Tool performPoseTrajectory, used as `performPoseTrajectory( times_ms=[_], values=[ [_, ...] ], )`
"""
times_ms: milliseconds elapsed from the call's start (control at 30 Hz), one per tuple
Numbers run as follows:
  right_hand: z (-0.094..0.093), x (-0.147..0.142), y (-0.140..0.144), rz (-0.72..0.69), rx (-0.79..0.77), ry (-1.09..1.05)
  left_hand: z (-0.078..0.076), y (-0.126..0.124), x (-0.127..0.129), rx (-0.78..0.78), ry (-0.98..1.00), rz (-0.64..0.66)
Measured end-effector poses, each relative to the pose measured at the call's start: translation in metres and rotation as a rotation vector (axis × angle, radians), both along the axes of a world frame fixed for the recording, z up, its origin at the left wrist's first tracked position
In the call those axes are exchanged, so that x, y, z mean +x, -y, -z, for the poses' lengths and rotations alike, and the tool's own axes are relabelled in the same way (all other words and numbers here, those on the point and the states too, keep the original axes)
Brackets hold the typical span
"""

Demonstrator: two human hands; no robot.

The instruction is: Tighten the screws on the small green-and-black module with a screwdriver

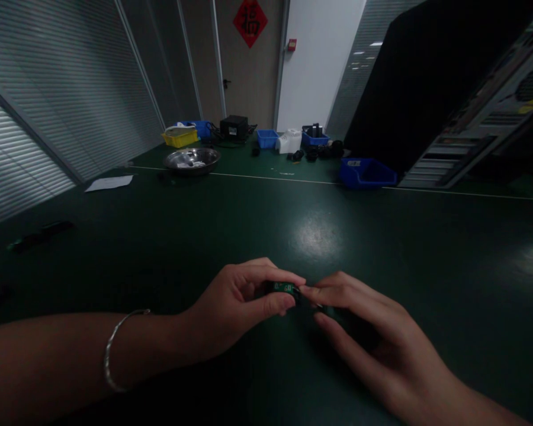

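Note:
My left hand (244,297) pinches a small green circuit board (283,287) with pale markings between thumb and forefinger. A dark part (297,293) sits at the board's right end, just past my left fingertips. Close against that end is my right hand (373,331), its forefinger reaching to the dark part and its thumb a little lower. Something small with a shiny spot (318,306) shows between my right thumb and fingers, too dim to name. Both hands are low over the dark green table (231,225).
A steel bowl (192,161) and a paper sheet (109,183) lie at the far left. Blue bin (368,173) and a large computer case (426,100) stand at the right. Along the back are a yellow basket (180,138), a black box (234,127) and a white device (289,141).

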State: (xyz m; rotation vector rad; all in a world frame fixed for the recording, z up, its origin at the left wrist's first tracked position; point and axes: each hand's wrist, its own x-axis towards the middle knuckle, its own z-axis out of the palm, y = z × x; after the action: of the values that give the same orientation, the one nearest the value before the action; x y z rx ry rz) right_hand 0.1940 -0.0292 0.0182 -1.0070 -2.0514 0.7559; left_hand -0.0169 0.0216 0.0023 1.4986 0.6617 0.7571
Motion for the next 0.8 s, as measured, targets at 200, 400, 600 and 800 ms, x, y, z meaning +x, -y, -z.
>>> performPoseTrajectory(
  times_ms=[200,400,600,800],
  values=[
    [0.002,-0.001,0.001,-0.033,-0.027,-0.031,0.0,0.002,0.0,-0.079,0.021,0.038],
    [-0.002,0.001,0.004,0.046,-0.001,0.036,-0.002,0.001,0.002,-0.078,0.001,-0.03],
    [-0.004,0.0,0.01,0.02,0.065,0.09,-0.004,0.001,0.005,-0.107,-0.026,-0.112],
    [-0.002,0.001,0.011,0.033,0.084,0.148,-0.005,0.004,0.004,-0.071,-0.06,-0.052]
  ],
)
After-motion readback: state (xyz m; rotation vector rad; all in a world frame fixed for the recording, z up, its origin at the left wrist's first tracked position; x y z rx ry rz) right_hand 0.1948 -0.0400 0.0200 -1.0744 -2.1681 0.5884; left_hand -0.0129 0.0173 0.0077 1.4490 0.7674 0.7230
